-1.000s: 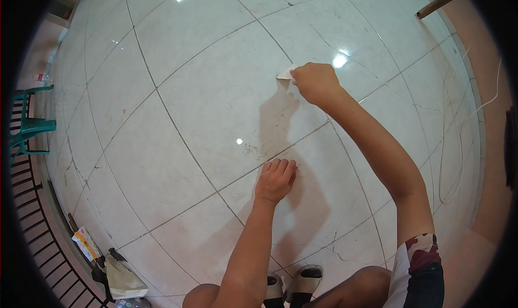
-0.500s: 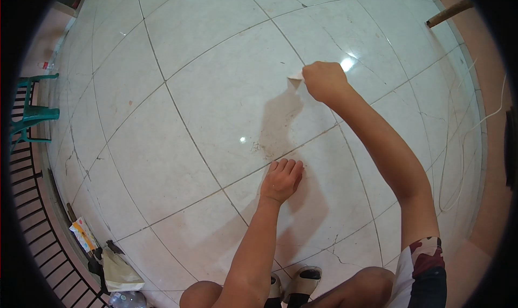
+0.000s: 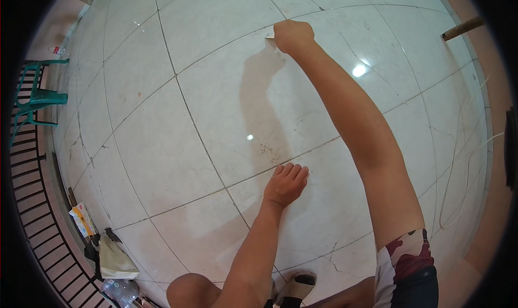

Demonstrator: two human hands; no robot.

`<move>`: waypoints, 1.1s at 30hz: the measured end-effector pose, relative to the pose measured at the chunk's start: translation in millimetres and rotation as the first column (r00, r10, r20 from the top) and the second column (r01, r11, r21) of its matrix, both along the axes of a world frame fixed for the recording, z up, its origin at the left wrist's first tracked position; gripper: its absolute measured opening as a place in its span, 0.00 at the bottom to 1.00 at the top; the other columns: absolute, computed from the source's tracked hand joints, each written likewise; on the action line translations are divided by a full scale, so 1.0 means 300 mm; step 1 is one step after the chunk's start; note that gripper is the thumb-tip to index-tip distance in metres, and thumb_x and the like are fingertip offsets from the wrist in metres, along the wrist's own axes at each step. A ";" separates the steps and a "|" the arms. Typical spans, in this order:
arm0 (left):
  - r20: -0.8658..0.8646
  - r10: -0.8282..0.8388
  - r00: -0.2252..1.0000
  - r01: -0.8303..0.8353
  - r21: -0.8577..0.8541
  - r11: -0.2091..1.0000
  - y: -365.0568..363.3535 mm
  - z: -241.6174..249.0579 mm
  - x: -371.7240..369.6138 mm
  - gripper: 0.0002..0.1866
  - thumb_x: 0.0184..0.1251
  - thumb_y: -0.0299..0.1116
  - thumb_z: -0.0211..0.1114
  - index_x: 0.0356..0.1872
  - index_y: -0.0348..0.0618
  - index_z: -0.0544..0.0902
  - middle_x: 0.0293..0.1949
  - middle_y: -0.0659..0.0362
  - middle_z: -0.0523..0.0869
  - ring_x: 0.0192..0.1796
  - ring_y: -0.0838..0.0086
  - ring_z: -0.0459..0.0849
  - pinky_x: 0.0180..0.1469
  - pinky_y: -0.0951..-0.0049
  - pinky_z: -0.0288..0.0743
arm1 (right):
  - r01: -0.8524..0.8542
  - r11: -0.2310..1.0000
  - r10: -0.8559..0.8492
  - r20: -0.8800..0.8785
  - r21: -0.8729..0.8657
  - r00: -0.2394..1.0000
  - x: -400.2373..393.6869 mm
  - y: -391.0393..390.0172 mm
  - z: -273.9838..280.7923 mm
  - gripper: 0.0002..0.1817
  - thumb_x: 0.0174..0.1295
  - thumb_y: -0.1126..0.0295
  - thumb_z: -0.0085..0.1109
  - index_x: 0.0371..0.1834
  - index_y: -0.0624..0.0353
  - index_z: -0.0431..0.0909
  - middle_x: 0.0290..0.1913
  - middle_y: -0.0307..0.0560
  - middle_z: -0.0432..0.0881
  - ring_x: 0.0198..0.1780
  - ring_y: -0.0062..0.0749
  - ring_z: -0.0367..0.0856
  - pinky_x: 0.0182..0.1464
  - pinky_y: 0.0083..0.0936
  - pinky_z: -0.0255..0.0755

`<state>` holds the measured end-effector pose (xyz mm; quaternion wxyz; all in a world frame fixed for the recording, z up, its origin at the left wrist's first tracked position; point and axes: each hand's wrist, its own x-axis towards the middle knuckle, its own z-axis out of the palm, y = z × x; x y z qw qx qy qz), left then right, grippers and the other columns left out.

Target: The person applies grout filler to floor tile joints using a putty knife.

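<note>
Far out over the white tiled floor (image 3: 162, 162), my right hand (image 3: 294, 36) is closed in a fist. From its left side sticks a small, thin, pale flat piece (image 3: 270, 40), with its lower edge close to the tiles; most of it is hidden by the fingers. Nearer to me, my left hand (image 3: 287, 185) is low at the floor with its fingers curled in, and no object shows in it. Just beyond its knuckles lies a scatter of brownish crumbs (image 3: 268, 152), close to a dark tile joint.
At the left are a green plastic chair (image 3: 46, 96) and a black railing (image 3: 40, 216). A tissue pack (image 3: 82, 220), a pale bag (image 3: 116, 259) and a clear plastic bottle (image 3: 121, 292) lie lower left. A white cable (image 3: 458, 184) trails at the right, below a wooden leg (image 3: 463, 28).
My right hand has moved farther away and a little left with the pale piece, its arm stretching out. My left hand stays about where it was. The view has shifted slightly.
</note>
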<state>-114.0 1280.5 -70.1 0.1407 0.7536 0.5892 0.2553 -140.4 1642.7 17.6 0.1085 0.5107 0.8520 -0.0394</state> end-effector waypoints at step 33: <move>0.014 -0.003 1.000 0.002 0.044 0.999 -0.004 -0.025 -0.004 0.08 0.64 0.31 0.69 0.40 0.47 0.80 0.34 0.62 0.78 0.43 0.68 0.79 0.46 0.66 0.72 | -0.143 0.988 0.144 -0.011 0.060 0.990 0.073 -0.218 -0.031 0.11 0.62 0.72 0.58 0.43 0.53 0.89 0.47 0.50 0.91 0.47 0.44 0.91 0.45 0.41 0.84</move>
